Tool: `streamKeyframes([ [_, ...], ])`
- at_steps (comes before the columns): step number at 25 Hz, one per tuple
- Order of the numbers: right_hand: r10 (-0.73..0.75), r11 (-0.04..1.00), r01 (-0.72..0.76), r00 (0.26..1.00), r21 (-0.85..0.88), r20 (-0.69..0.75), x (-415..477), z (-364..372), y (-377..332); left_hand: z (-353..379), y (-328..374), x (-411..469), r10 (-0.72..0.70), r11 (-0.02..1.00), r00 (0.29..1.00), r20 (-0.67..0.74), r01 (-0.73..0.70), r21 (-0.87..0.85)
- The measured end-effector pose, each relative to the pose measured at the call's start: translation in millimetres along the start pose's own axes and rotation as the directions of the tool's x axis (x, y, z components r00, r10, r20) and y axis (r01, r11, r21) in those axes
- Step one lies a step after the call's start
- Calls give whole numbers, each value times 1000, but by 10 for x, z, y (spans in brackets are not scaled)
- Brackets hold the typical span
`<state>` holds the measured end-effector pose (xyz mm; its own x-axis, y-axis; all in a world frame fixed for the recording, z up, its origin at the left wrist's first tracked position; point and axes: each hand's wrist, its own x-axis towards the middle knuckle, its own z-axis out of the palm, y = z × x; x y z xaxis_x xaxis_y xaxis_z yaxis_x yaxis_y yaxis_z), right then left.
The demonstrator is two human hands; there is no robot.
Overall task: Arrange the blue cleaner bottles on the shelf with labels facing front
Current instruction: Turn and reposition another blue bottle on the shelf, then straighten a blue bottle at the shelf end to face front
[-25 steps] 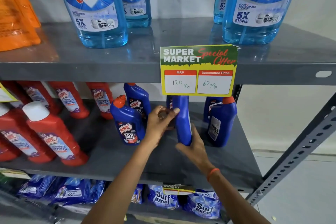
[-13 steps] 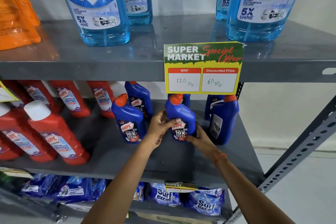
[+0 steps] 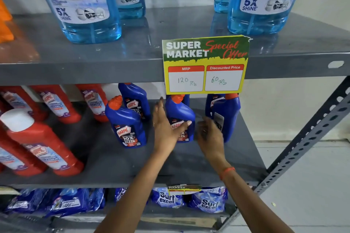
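Note:
Several blue Harpic bottles with orange caps stand on the grey middle shelf (image 3: 236, 157). The front-left bottle (image 3: 126, 126) and the one behind it (image 3: 135, 104) show their labels. The middle bottle (image 3: 180, 113) stands upright, label to the front. My left hand (image 3: 164, 130) is at its left side, fingers spread, thumb lying across the label. The right bottle (image 3: 227, 115) is turned so its back label faces out. My right hand (image 3: 208, 134), blurred and with loose fingers, is just in front of it and holds nothing. More blue bottles stand behind, partly hidden by the price card.
A yellow and green price card (image 3: 205, 66) hangs from the upper shelf edge over the bottle tops. Red Harpic bottles (image 3: 43, 147) fill the shelf's left half. Large Colin bottles (image 3: 81, 5) stand above, Surf Excel packs (image 3: 208, 202) below. A slanted steel brace (image 3: 312, 130) runs at right.
The middle bottle was turned from edge-on to label front and set down. Both hands have come off it, and my right hand has shifted right toward the right bottle.

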<state>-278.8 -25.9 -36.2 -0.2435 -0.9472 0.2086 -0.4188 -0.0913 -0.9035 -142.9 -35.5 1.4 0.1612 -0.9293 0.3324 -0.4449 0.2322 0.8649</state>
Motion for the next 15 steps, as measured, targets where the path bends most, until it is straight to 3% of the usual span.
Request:
streamKeyframes([
  [3,-125,981,163,947,104,-297,-185,-328,-98,249,282,-266,336,940,931,-142,-320,121],
  [5,-95,986,142,907,85,-411,-141,-431,39,475,365,-290,380,924,925,-28,-379,45],
  [8,104,994,-109,930,6,-352,51,-422,439,769,422,-40,194,981,926,325,-176,-85],
  [11,220,975,-219,967,21,-130,192,-403,651,928,451,367,46,996,808,587,-84,38],
  [13,245,969,-243,966,31,-78,258,-436,645,964,431,566,-41,988,736,676,-71,136],
  [15,223,972,-217,973,88,-56,279,-514,661,991,438,653,-88,986,719,690,-36,163],
])
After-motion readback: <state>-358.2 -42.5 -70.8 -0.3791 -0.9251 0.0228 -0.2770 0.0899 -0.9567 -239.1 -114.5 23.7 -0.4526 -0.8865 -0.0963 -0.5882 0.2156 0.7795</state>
